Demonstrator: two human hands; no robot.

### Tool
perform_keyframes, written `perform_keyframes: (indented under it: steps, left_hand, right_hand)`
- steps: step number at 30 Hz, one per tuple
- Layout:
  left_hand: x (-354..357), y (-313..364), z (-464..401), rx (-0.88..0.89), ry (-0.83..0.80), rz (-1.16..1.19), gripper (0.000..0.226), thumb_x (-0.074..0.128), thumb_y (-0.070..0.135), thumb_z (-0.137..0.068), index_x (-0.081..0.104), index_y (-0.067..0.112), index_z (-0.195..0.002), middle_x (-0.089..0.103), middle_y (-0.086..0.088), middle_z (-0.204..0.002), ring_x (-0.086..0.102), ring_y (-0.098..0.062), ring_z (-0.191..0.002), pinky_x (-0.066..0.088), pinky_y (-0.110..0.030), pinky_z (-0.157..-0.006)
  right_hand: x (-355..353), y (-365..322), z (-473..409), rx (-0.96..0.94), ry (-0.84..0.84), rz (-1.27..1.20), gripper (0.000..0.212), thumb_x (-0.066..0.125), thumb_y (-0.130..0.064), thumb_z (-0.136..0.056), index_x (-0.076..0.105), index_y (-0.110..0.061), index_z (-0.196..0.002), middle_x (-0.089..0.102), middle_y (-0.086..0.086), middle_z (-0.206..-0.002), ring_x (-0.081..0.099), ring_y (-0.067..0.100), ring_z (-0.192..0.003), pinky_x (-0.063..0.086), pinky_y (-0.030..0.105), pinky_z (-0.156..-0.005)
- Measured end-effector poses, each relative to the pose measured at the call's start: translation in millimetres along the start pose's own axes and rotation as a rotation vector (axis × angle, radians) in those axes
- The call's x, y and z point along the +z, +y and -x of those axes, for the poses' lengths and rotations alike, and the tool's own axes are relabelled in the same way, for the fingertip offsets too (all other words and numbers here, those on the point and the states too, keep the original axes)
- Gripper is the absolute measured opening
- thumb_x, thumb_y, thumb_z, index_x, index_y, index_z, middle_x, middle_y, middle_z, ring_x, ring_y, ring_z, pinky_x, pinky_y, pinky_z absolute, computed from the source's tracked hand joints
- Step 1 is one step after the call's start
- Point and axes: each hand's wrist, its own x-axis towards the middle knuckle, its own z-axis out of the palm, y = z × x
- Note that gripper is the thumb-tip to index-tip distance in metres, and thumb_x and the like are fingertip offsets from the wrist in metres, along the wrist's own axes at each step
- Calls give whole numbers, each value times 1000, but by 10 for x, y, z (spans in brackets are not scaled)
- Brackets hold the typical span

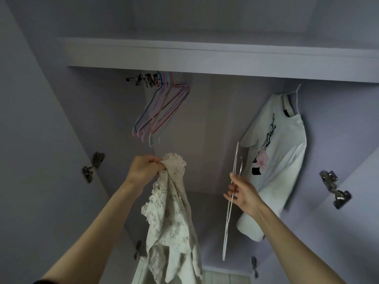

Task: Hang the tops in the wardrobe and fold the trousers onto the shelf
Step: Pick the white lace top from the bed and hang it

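My left hand (144,168) grips the top of a cream lace-trimmed top (174,218), which hangs down from it in front of the open wardrobe. My right hand (242,193) holds a thin white wire hanger (230,203) edge-on, its hook pointing up. A white T-shirt with a dark and pink print (274,156) hangs on a white hanger at the right of the wardrobe. Several empty coloured hangers (162,111) hang from the rail at the upper left.
A white shelf (205,56) spans the wardrobe above the rail. Both doors stand open, with metal hinges on the left (92,167) and the right (334,189). Between the coloured hangers and the T-shirt the wardrobe's back panel shows.
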Motion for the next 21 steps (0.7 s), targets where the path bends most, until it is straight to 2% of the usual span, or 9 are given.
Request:
perform_keyframes:
  steps: [3,5,7,10,14,19,21]
  left_hand:
    - [28,-44,-6,14,-7,-18,18,61,-3,-79,68,11,-69,63,-1,-64,57,-10,-63,48,-19,-63]
    - [47,-78,-16,7,-29,-53,22,60,0,-81,64,15,-65,60,1,-63,56,-9,-62,44,-14,-55]
    - [55,-112,-43,-9,-57,-109,20,57,2,-83,62,15,-68,60,0,-67,56,-12,-66,44,-19,-59]
    - [52,-176,-107,-35,-79,-157,18,53,4,-86,60,15,-73,60,-2,-70,55,-16,-69,42,-24,-62]
    - [-10,-252,-218,-57,-89,-224,22,52,8,-89,55,17,-69,56,1,-67,50,-11,-61,36,-21,-51]
    - [-149,-344,-361,-21,-27,-251,26,57,13,-89,54,21,-64,53,5,-64,48,-7,-61,34,-21,-54]
    - [-197,-374,-393,-19,-6,-246,22,58,14,-88,58,23,-67,57,6,-67,50,-7,-63,36,-21,-54]
  right_hand:
    - [-26,162,35,3,95,135,14,46,-31,-98,51,-18,-96,31,-1,-61,30,10,-50,44,30,-68]
    - [-29,188,68,-16,116,164,21,38,-25,-101,52,-13,-94,30,-1,-58,27,8,-42,32,23,-55]
    - [-23,145,92,-32,66,127,23,37,-16,-100,54,-10,-85,34,-1,-55,29,6,-42,25,22,-53]
    - [-52,64,95,-135,16,235,23,41,-10,-98,58,-9,-82,41,1,-59,35,9,-52,31,16,-48]
    - [-166,53,51,-252,-17,361,26,42,-10,-98,62,-6,-81,42,-2,-52,35,10,-53,29,22,-55]
    - [-341,55,-18,-229,-88,347,28,40,-7,-98,58,-4,-77,39,-7,-47,31,10,-52,26,23,-55]
    - [-349,56,-9,-231,-79,454,29,43,-8,-98,60,-6,-75,39,-9,-47,32,9,-51,27,21,-54]
